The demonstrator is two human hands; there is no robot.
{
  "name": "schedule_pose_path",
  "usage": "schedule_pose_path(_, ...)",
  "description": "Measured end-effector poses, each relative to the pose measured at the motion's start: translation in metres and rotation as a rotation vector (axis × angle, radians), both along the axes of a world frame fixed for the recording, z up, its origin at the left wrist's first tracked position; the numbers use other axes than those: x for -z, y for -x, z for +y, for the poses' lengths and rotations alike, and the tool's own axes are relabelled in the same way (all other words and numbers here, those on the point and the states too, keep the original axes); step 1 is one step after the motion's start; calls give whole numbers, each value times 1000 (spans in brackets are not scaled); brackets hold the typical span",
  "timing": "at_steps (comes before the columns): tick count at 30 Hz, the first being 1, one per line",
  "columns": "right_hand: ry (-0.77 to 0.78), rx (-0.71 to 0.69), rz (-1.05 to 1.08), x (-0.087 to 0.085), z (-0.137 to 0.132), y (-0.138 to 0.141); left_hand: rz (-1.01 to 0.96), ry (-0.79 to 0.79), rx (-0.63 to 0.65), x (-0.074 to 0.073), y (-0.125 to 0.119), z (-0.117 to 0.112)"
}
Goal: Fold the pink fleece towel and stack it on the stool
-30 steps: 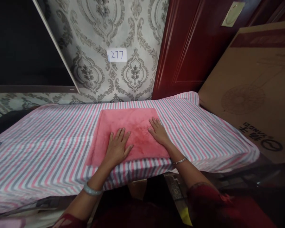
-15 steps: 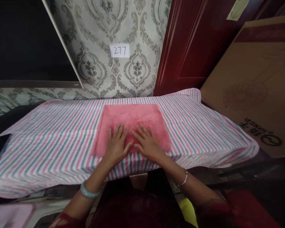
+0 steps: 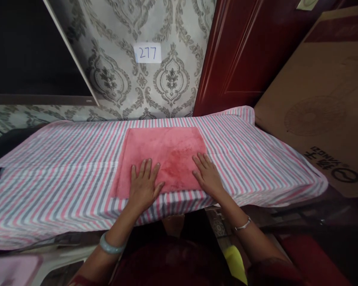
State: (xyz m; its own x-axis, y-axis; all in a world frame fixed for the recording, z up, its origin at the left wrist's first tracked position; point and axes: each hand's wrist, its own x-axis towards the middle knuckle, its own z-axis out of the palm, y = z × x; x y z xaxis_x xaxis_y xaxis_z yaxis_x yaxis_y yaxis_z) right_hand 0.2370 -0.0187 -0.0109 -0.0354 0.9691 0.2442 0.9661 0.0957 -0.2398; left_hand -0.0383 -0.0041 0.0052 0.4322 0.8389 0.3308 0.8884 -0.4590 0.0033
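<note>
One pink cloth (image 3: 167, 159) lies flat, seemingly longest left-right.

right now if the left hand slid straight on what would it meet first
More of the pink cloth that the left hand rests on; beyond its far edge, the striped cloth, then probably the patterned wall, though depth there is unclear.
</note>
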Motion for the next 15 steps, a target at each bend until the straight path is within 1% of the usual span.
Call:
schedule_pose_path(3,-43,4,46,10,1,-7,-21,-10,12,2,0,1)
schedule_pose_path(8,-159,-43,85,21,4,-8,-34,-72,37,6,1,2)
schedule_pose_path(12,-188,-39,97,21,5,-9,-33,-88,47,5,2,4)
schedule_pose_path(15,-189,19,65,15,-1,-5,-40,-73,65,1,5,3)
